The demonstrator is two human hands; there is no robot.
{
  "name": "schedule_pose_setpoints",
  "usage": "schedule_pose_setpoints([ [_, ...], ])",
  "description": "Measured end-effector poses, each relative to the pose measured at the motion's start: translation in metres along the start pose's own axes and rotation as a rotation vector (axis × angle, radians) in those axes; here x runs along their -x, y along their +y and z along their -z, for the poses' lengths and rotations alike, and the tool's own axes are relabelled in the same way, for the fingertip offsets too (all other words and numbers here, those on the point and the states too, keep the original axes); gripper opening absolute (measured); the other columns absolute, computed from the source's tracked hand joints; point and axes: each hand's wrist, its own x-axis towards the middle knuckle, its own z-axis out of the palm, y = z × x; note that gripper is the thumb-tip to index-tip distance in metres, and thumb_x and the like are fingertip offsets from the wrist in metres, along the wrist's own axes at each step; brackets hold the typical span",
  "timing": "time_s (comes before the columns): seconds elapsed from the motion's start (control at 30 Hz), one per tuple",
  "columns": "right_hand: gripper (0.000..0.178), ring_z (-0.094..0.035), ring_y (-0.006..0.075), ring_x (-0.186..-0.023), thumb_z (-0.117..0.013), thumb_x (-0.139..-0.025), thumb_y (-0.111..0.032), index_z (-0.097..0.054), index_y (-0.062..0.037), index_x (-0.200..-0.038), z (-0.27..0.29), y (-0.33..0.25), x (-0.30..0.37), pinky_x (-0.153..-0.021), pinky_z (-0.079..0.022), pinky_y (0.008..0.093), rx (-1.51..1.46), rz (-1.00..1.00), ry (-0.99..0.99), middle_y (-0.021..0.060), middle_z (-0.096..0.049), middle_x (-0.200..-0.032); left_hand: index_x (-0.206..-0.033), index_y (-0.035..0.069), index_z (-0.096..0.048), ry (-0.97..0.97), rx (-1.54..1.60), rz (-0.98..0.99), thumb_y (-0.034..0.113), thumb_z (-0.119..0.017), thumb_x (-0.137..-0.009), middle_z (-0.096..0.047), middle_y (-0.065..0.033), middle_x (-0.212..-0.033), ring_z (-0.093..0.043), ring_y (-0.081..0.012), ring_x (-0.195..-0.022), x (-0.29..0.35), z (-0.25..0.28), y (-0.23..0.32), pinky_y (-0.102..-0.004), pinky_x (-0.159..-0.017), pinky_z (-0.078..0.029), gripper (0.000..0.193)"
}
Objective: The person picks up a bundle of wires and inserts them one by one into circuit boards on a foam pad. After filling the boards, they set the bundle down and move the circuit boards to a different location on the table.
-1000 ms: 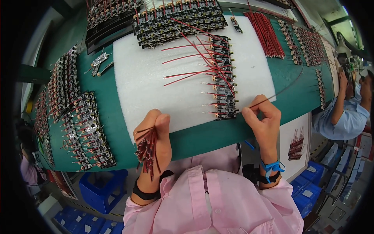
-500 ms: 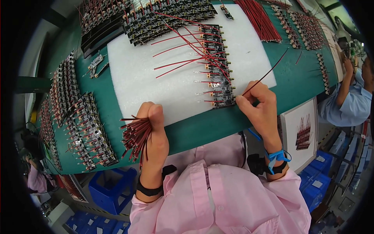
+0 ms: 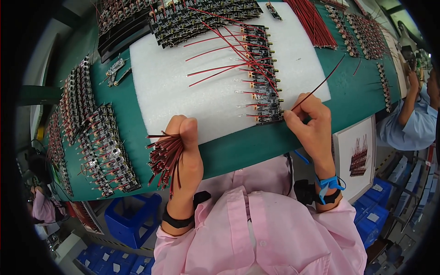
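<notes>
My left hand (image 3: 185, 142) is closed round a bundle of thin red and dark wires (image 3: 164, 158), whose cut ends fan out on its left side. With thumb and forefinger, my right hand (image 3: 311, 123) pinches a single dark red wire (image 3: 323, 82) that sticks up and to the right. Its fingertips are at the lower right corner of a column of small black circuit boards (image 3: 268, 103); whether the wire's end touches a board is too small to tell. Several red wires (image 3: 211, 73) lie across the upper boards of that column and trail left.
Under the boards is a white foam sheet (image 3: 169, 96) on a green table mat (image 3: 224, 156). More boards (image 3: 206, 20) sit at its far edge, others (image 3: 103, 151) at left. A red wire pile (image 3: 316, 27) lies far right. A blue stool (image 3: 130, 220) stands below; a co-worker (image 3: 408, 119) is at right.
The whole view has shifted slightly, the table moving up and right in it. Both hands keep their grips, and the right fingertips stay by the same board corner.
</notes>
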Motion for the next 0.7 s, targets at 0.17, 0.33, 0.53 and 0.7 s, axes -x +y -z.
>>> schedule_pose_setpoints([
  [0.17, 0.015, -0.039, 0.0079, -0.054, -0.057, -0.064, -0.003, -0.044, 0.0013, -0.059, -0.0005, 0.0005, 0.0, -0.05, -0.033, 0.0209, 0.016, 0.011, 0.0, 0.0013, -0.042, -0.056, -0.061, 0.006, -0.031, 0.003, -0.016, 0.004, 0.023, -0.04, -0.09, -0.032, -0.0005, -0.054, -0.027, -0.0074, -0.05, 0.0, 0.0, -0.0013, -0.0212, -0.047, -0.024, 0.035],
  [0.33, 0.015, -0.039, 0.0081, -0.054, -0.057, -0.064, -0.003, -0.044, 0.0016, -0.059, -0.0004, -0.0003, 0.0, -0.049, -0.033, 0.021, 0.027, 0.028, 0.001, 0.0015, -0.042, -0.056, -0.061, 0.006, -0.031, -0.005, -0.007, -0.001, 0.022, -0.04, -0.09, -0.032, -0.0003, -0.054, -0.027, -0.0073, -0.05, -0.0003, -0.0003, -0.0017, -0.0213, -0.046, -0.023, 0.034],
  [0.53, 0.013, -0.038, 0.014, -0.052, -0.058, -0.059, -0.004, -0.046, -0.001, -0.057, -0.0013, -0.0009, -0.0001, -0.053, -0.032, 0.0266, -0.011, 0.032, 0.014, 0.0029, -0.042, -0.054, -0.061, 0.005, -0.033, 0.011, -0.013, -0.008, 0.024, -0.04, -0.089, -0.032, 0.0, -0.054, -0.027, -0.0067, -0.049, 0.0003, -0.0005, -0.0034, -0.0212, -0.046, -0.023, 0.034],
  [0.7, 0.012, -0.037, 0.0161, -0.051, -0.059, -0.059, -0.004, -0.047, -0.002, -0.056, -0.0028, -0.0027, 0.0007, -0.054, -0.03, 0.029, -0.067, 0.0, 0.031, 0.0032, -0.043, -0.052, -0.062, 0.004, -0.036, 0.009, -0.012, -0.005, 0.025, -0.041, -0.089, -0.033, 0.0005, -0.055, -0.026, -0.006, -0.05, 0.0017, -0.001, -0.0041, -0.0209, -0.046, -0.022, 0.035],
])
